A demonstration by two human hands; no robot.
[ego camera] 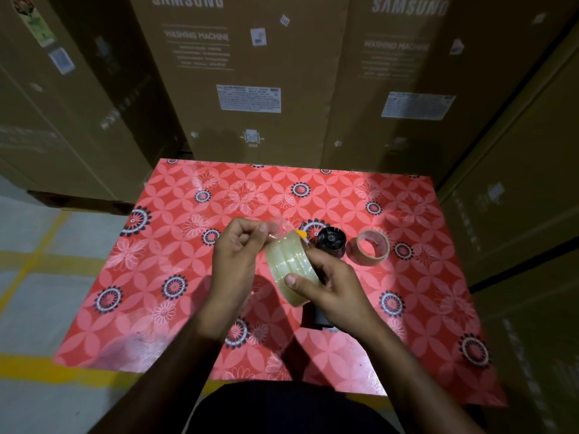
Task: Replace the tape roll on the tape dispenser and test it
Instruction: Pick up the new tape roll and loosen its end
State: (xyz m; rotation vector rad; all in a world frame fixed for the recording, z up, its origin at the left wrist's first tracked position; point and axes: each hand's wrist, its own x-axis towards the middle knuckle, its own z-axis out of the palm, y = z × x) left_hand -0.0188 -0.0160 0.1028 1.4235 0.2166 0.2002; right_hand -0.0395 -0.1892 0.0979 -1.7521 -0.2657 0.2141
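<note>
Gripping a clear tape roll point(289, 270), both hands point(329, 289) work before cartons point(250, 73) printed "SAMSUNG WASHING MACHINE"

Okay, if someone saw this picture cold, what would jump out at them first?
Probably the two hands at the centre: the right hand grips a clear tape roll while the left hand pinches its loose end. Beneath them spreads the red flowered tablecloth, with an almost empty roll lying at the right.

The middle cardboard box point(238, 73) behind the table is showing "SAMSUNG" at its top and "WASHING MACHINE" below, with "SIDE" under a small symbol near its base; the right cardboard box point(404, 73) is bearing the same two printed lines; the white labels are staying too blurred to read
</note>
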